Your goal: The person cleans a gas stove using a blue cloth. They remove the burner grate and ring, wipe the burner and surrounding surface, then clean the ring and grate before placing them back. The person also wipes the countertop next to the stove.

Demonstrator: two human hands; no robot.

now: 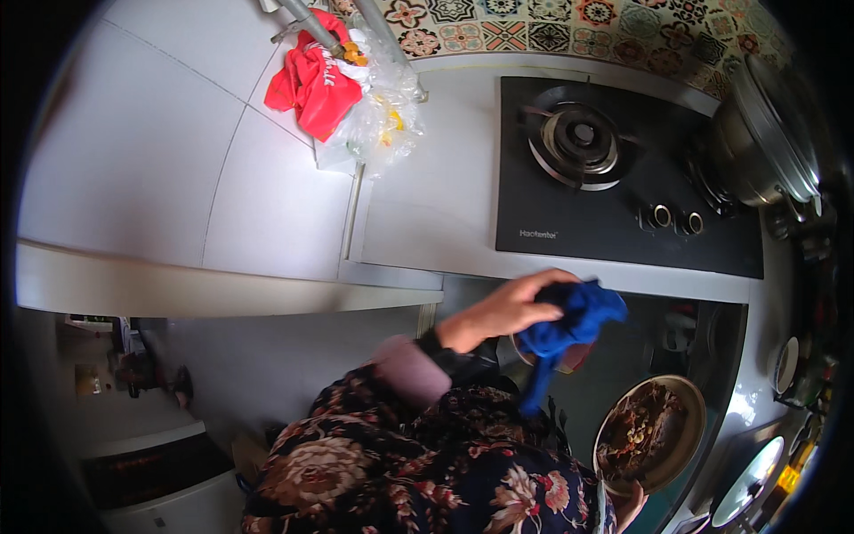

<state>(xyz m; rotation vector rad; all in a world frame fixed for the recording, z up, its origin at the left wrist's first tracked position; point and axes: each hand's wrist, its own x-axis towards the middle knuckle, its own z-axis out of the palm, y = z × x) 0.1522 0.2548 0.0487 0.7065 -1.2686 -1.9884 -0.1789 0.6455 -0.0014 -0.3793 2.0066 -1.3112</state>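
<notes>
A blue cloth (580, 317) hangs from my left hand (504, 310), its fingers closed on it, in front of the counter's edge below the gas hob (604, 230). At the lower right, my right hand (632, 505) holds the rim of a round pan (687, 434) with dark cooked food (640, 430) in it. The pan is low, beside the floral garment. Part of a reddish round vessel (575, 358) shows behind the cloth. Most of my right hand is hidden by the pan and the garment.
A large lidded steel pot (750, 140) stands on the hob's right side. Red and clear plastic bags (320, 90) lie on the white counter (427, 200) near metal pipes. A glass lid (747, 480) and a bowl (786, 365) are at the right.
</notes>
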